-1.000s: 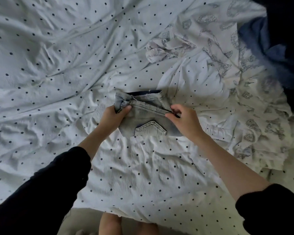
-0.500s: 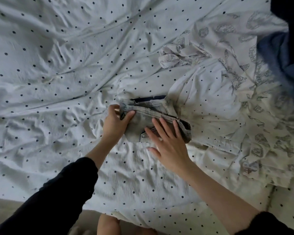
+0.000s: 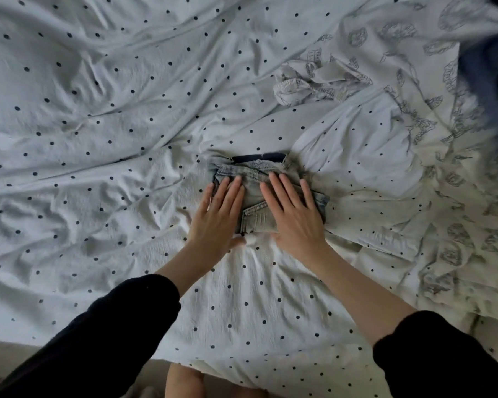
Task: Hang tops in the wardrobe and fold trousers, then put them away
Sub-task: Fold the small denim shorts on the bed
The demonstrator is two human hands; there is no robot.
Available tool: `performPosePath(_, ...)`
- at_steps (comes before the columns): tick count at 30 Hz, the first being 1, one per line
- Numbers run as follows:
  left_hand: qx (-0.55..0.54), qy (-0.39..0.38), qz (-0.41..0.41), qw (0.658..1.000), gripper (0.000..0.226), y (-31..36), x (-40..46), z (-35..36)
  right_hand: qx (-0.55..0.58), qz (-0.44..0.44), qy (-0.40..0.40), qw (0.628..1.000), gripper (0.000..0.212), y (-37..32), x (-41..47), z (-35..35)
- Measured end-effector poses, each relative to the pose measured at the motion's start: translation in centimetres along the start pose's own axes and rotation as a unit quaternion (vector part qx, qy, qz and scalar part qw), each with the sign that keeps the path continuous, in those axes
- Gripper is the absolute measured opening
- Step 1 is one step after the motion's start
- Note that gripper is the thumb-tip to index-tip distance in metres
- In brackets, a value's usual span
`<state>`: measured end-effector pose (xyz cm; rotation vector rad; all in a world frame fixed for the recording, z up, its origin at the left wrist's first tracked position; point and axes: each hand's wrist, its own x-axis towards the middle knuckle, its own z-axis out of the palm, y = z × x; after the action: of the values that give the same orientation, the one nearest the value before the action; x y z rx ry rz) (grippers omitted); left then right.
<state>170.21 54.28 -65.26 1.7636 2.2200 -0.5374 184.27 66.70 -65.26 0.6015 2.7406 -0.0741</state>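
Both of my hands lie flat on the folded jeans (image 3: pixel 255 216), which sit as a small square bundle on the dotted bedsheet (image 3: pixel 104 116) near the bed's front edge, straight ahead of me. My left hand (image 3: pixel 217 215) covers the bundle's left side with its fingers straight and close together, the palm partly off the denim and onto the sheet; my right hand (image 3: pixel 293 215) spreads its fingers wide across the right half, and a back pocket shows in the gap between the two. Neither hand grips anything; they only press. I take this as the flattening step after the last fold, and to do it well I should push down evenly and stroke outward from the middle so trapped air and bulk leave through the open edges, not bunch at the far side, where a dark inner layer peeks out and the top edge looks a little ragged. I judge that corner needs squaring before I lift, or the bundle may spring open. The soft bedding gives under pressure, so firm, slow weight will serve better than quick pats. When picking it up, one hand should slide beneath while the other rests on top. A printed pale garment (image 3: pixel 322 81) lies crumpled well apart at the upper right, waiting its turn.
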Motion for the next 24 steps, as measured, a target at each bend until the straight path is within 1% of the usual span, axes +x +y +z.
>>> performPosePath(2,0.019,0.014,-0.019,1.000,0.104,0.7,1.2,-0.8,-0.018,0.008,0.034,0.999,0.079,0.3,-0.1,-0.1)
performPosePath(3,0.015,0.018,-0.026,0.999,0.093,0.9,1.7,-1.2,-0.032,0.005,0.045,0.998,0.070,0.5,0.1,-0.2)
performPosePath(4,0.019,0.040,-0.026,0.999,0.077,1.2,2.0,-1.3,-0.047,0.000,0.054,0.997,0.064,0.6,0.3,-0.1)
performPosePath(5,0.020,0.075,-0.018,0.997,0.061,1.3,2.0,-1.5,-0.062,-0.004,0.058,0.996,0.060,0.7,0.6,-0.3)
performPosePath(6,0.017,0.118,-0.011,0.993,0.049,1.4,1.7,-1.4,-0.073,-0.007,0.068,0.995,0.057,0.6,0.5,-0.4)
performPosePath(8,0.009,0.180,0.019,0.984,0.039,1.4,0.9,-1.3,-0.076,-0.007,0.088,0.993,0.054,0.3,0.2,-1.1)
performPosePath(9,-0.002,0.192,0.019,0.981,0.040,1.3,0.7,-1.3,-0.062,-0.006,0.101,0.993,0.052,0.2,0.1,-1.6)
performPosePath(11,-0.053,0.204,0.016,0.977,0.051,0.8,0.4,-1.7,-0.023,-0.006,0.121,0.992,0.048,0.0,0.0,-2.2)
performPosePath(12,-0.082,0.223,0.014,0.971,0.055,0.8,-0.7,-3.0,-0.018,-0.007,0.143,0.990,0.046,0.0,-1.0,-3.9)
performPosePath(14,-0.141,0.221,0.008,0.965,0.057,0.8,-1.5,-3.9,-0.005,-0.004,0.155,0.988,0.043,0.0,-1.6,-5.2)
performPosePath(16,-0.202,0.219,-0.005,0.955,0.055,0.9,-3.9,-5.4,-0.010,-0.027,0.167,0.986,0.041,-0.5,-3.3,-7.4)
performPosePath(17,-0.233,0.212,-0.021,0.949,0.055,1.1,-5.0,-5.8,-0.020,-0.044,0.172,0.984,0.040,-0.8,-3.9,-8.3)
performPosePath(20,-0.315,0.202,-0.101,0.922,0.057,0.9,-9.8,-7.9,-0.050,-0.120,0.167,0.977,0.026,-2.7,-5.0,-13.4)
performPosePath(22,-0.353,0.202,-0.150,0.901,0.058,0.1,-13.0,-9.4,-0.057,-0.158,0.147,0.975,0.036,-4.8,-5.1,-17.3)
performPosePath(24,-0.354,0.227,-0.179,0.889,0.058,-1.6,-15.8,-10.6,-0.068,-0.184,0.154,0.969,0.037,-7.1,-5.0,-20.6)
